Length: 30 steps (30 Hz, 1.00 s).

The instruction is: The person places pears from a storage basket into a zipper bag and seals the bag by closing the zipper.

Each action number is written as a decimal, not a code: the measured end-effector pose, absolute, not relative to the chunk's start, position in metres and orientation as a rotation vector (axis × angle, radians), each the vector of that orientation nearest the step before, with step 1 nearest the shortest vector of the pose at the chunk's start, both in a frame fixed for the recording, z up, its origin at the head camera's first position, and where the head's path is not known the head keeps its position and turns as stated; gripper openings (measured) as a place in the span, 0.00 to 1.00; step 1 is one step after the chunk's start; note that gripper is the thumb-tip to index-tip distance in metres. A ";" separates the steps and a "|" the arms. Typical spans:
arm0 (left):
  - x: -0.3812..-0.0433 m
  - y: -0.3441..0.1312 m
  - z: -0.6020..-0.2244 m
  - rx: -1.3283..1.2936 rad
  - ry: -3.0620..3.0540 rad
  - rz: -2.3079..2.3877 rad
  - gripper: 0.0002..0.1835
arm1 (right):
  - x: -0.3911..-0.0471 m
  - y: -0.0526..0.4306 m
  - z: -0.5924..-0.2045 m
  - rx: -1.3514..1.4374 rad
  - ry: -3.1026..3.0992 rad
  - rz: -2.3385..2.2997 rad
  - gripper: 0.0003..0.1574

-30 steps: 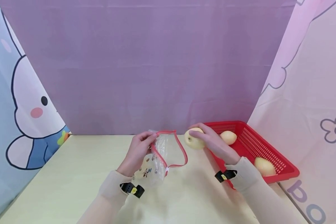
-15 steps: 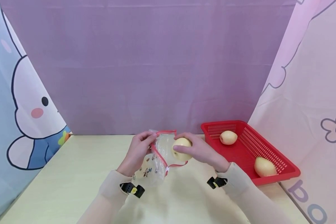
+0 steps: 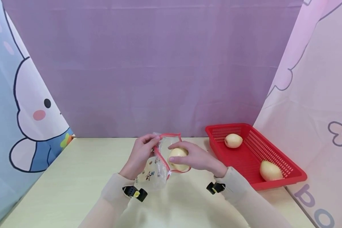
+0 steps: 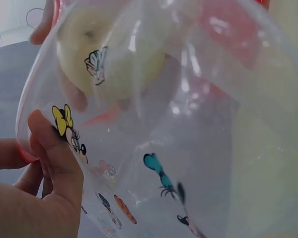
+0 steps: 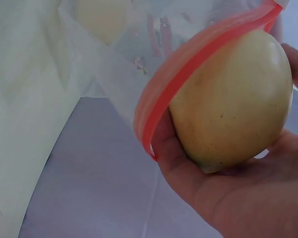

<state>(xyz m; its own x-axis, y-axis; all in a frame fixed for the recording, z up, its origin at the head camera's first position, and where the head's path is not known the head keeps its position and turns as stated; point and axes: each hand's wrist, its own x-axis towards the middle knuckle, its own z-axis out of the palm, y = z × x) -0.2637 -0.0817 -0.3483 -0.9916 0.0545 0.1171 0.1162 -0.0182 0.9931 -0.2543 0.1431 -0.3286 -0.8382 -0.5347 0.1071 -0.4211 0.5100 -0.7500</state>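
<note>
A clear zip bag (image 3: 151,175) with a red zip edge and printed cartoon figures hangs with its mouth spread. My left hand (image 3: 139,154) pinches the rim at the bag's left side. In my right hand (image 3: 200,157) is a pale yellow pear (image 3: 178,160), gripped between thumb and fingers at the bag's mouth. The right wrist view shows the red zip strip (image 5: 174,82) crossing in front of the pear (image 5: 233,104), with fingertips inside the rim. Through the plastic, the left wrist view shows the pear (image 4: 107,54) near the top of the bag.
A red plastic basket (image 3: 276,155) stands on the right of the pale table (image 3: 82,183). Inside it lie two more pears, one at the back (image 3: 233,141) and one near the front (image 3: 270,171). A purple curtain (image 3: 171,69) hangs behind the table.
My right hand has carried the pear leftward from beside the basket to the bag's mouth, partly within the red rim. The left hand has stayed put, holding the bag.
</note>
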 end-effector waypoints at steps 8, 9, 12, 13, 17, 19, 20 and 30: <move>-0.265 -0.080 -0.349 -0.210 -2.148 -2.218 0.13 | -0.255 0.143 -0.330 -0.815 2.522 -1.227 0.28; -0.265 -0.080 -0.349 -0.213 -2.143 -2.223 0.13 | -0.255 0.143 -0.330 -0.811 2.520 -1.219 0.28; -0.265 -0.080 -0.348 -0.218 -2.125 -2.240 0.13 | -0.255 0.145 -0.329 -0.855 2.522 -1.201 0.28; -0.266 -0.080 -0.348 -0.220 -2.115 -2.248 0.13 | -0.255 0.145 -0.329 -0.880 2.521 -1.199 0.28; -0.266 -0.080 -0.348 -0.221 -2.095 -2.264 0.13 | -0.257 0.151 -0.324 -0.966 2.386 -1.266 0.25; -0.266 -0.082 -0.349 -0.218 -2.076 -2.286 0.14 | -0.256 0.155 -0.320 -0.970 2.298 -1.295 0.24; -0.266 -0.082 -0.348 -0.215 -2.065 -2.300 0.14 | -0.256 0.157 -0.318 -0.962 2.262 -1.307 0.23; -0.265 -0.083 -0.345 -0.188 -2.032 -2.352 0.13 | -0.252 0.175 -0.298 -0.863 2.396 -1.078 0.23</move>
<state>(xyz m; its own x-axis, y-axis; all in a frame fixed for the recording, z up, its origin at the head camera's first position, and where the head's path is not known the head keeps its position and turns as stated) -0.2654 -0.0831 -0.3453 -0.9923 0.0580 0.1091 0.0995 -0.1480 0.9840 -0.2520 0.1751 -0.2975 -0.7424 -0.6647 -0.0835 -0.3785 0.5190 -0.7664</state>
